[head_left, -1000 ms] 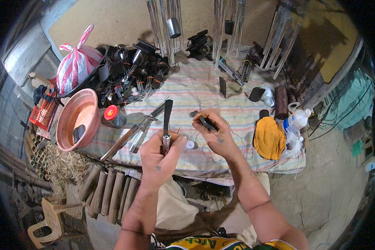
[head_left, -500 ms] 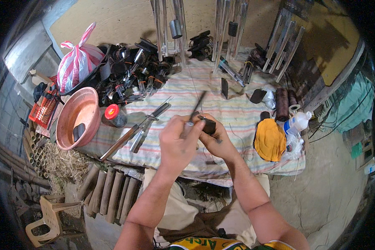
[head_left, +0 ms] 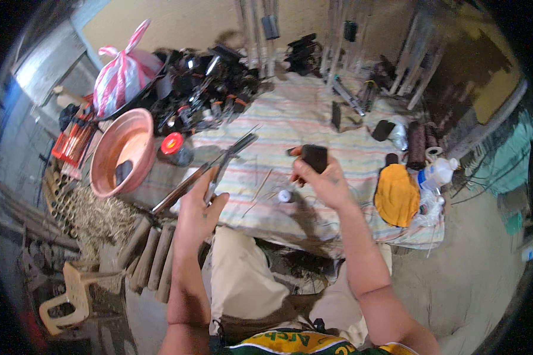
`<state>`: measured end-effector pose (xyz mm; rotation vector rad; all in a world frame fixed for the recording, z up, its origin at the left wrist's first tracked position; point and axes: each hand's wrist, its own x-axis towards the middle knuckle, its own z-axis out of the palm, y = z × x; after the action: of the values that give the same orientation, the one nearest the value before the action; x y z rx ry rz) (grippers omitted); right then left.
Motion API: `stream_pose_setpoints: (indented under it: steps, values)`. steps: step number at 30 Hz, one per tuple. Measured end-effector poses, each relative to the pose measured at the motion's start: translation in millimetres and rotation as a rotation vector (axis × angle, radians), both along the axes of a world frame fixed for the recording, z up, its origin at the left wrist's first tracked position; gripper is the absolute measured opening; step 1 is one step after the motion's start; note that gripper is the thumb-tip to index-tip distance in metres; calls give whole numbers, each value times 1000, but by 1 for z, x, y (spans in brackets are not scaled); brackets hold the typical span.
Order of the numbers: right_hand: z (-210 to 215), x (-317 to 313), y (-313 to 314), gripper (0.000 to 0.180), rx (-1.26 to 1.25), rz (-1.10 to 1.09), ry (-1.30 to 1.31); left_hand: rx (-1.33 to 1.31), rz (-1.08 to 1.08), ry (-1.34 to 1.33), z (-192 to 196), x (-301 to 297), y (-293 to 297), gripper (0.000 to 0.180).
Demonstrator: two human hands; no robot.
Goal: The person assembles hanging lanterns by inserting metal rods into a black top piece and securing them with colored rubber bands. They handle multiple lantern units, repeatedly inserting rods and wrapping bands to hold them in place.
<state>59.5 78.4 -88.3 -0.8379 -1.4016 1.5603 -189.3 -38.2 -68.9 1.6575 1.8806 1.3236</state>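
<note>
My right hand (head_left: 323,177), raised over the middle of the striped cloth, grips a small dark flat block (head_left: 315,157) between thumb and fingers. At the left my left hand (head_left: 198,204) is around the pale metal handle of a slim tool; its thumb stands a little apart and motion blurs the fingers. Beside this hand lies a long tool with a brown wooden handle (head_left: 175,194); dark blades (head_left: 241,144) extend past the fingers. Between my hands a small white-topped thing (head_left: 285,196) stands on the cloth, with thin strips (head_left: 260,184) near it.
A pink basin (head_left: 145,151) and a red-lidded jar (head_left: 173,146) stand left, below a dark heap of parts (head_left: 198,89). Clear tubes (head_left: 331,47) hang at the back. Rightward are a yellow cloth (head_left: 397,195), a plastic bottle (head_left: 438,173) and dark thread spools (head_left: 416,145).
My hands have parted: the left moved left and down to the tools, while the right kept the dark block and turned it. The dark thin blade is gone from between them. The view shifted.
</note>
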Motion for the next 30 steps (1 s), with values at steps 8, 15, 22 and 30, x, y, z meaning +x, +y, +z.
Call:
stream_pose_setpoints:
  steps: [8, 15, 22, 30]
  values:
    - [-1, 8, 8, 36, 39, -83, 84, -98, -98, 398, -63, -45, 50, 37]
    - [-20, 20, 21, 39, 182, -140, -16, 148, -31, 456, -48, 18, 81, 31]
    - [-33, 25, 35, 32, 343, -330, 61, 207, -793, 187, 50, 226, 66, 12]
    - [-18, 41, 24, 27, 217, -278, 480, 198, -1479, 577, 9, 453, 76, 13]
